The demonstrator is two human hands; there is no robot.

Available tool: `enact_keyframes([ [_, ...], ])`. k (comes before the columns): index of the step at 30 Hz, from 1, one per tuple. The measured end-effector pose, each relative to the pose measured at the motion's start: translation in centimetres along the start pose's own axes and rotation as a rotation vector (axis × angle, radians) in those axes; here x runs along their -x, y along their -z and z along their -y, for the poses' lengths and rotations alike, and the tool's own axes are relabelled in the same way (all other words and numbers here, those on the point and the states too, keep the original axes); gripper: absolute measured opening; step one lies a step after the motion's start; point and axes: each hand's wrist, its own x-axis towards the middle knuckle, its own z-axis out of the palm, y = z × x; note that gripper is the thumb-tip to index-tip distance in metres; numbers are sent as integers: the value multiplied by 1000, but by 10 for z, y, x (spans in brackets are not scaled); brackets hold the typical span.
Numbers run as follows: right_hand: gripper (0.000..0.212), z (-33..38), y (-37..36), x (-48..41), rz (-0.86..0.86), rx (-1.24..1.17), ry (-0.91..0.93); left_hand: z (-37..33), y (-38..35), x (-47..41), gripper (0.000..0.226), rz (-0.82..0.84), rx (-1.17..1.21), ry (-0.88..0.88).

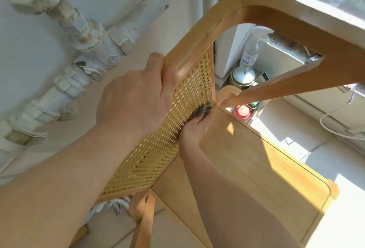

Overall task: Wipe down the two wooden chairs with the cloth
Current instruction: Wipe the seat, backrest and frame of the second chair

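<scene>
The left hand (136,97) grips the side rail of the back of the wooden chair (256,0), just beside the top of its cane panel (154,152). The right hand (194,127) holds a bunched grey cloth (203,110) in the corner where the cane panel meets the partly sunlit seat (256,158). Beyond the chair, a clear spray bottle (249,54) stands in the window corner, and white painted pipes (79,50) run along the wall at left.

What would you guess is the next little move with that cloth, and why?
Probably slide the cloth along the foot of the cane back, toward the camera. The right hand holds it bunched in the far corner by the seat, while the left hand grips the frame.
</scene>
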Motion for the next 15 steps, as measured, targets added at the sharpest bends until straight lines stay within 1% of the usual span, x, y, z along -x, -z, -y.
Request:
enact_keyframes([
  [1,45,1,2,1,-3,4,-41,0,0,0,41,-5,4,-4],
  [2,45,5,2,7,6,-1,-30,0,-1,0,42,-12,6,-7],
  [3,45,15,0,22,31,-39,42,0,0,0,41,-19,3,-6],
  [4,44,25,-3,42,75,-94,154,0,-1,0,41,-24,0,-1],
  [6,40,40,-10,88,155,-188,455,2,-1,0,41,-22,-2,7],
  [7,38,41,-11,104,157,-212,579,1,-1,0,42,-16,4,10],
  [9,39,31,-14,100,109,-185,732,1,-1,1,42,-19,8,6],
  [10,39,22,-14,86,74,-167,745,1,-1,1,42,-24,7,2],
  [11,39,13,-13,68,26,-141,666,1,-1,1,42,-28,3,-2],
  [12,40,5,-12,52,-2,-113,506,1,-1,0,42,-32,-1,-6],
  [14,44,-16,-7,23,-31,-69,47,0,-1,1,41,-29,-4,-6],
  [15,45,-23,-5,11,-34,-43,-149,0,-1,1,41,-27,-6,-6],
])
